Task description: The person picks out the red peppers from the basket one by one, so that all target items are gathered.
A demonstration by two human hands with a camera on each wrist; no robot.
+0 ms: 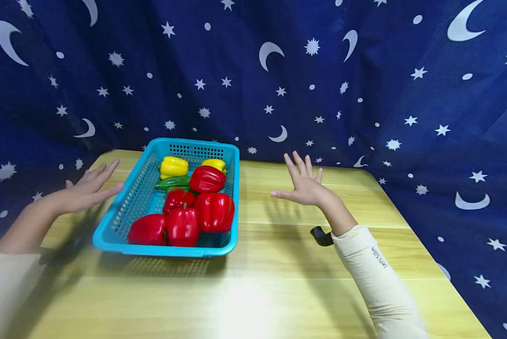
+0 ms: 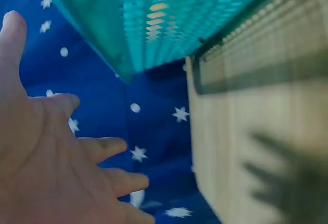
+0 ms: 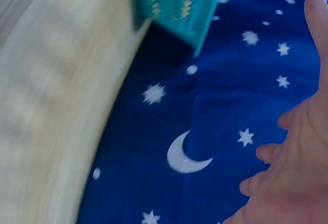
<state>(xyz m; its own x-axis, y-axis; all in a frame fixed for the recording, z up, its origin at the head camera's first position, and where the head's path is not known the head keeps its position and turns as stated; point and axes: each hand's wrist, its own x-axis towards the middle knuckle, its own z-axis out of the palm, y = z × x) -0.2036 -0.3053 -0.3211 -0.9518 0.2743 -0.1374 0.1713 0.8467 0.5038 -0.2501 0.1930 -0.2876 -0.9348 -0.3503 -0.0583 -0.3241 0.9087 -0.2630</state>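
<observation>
A blue plastic basket (image 1: 235, 188) stands on the left half of the table in the head view. Several red bell peppers (image 1: 183, 227) fill its near part, with yellow bell peppers (image 1: 174, 167) and long green peppers (image 1: 173, 182) farther back. My left hand (image 1: 85, 188) is raised beside the basket's left side, fingers spread, holding nothing. In the left wrist view, the left palm (image 2: 56, 157) faces the basket's perforated wall (image 2: 169, 24). My right hand (image 1: 306, 186), also spread and holding nothing, hovers above the table to the right of the basket.
The light wooden table (image 1: 278, 263) carries shadows of both arms. A dark blue curtain (image 1: 245, 70) with white moons and stars hangs behind it and along the sides. A small black object (image 1: 321, 236) shows beside the right wrist, at the cream sleeve (image 1: 374, 278).
</observation>
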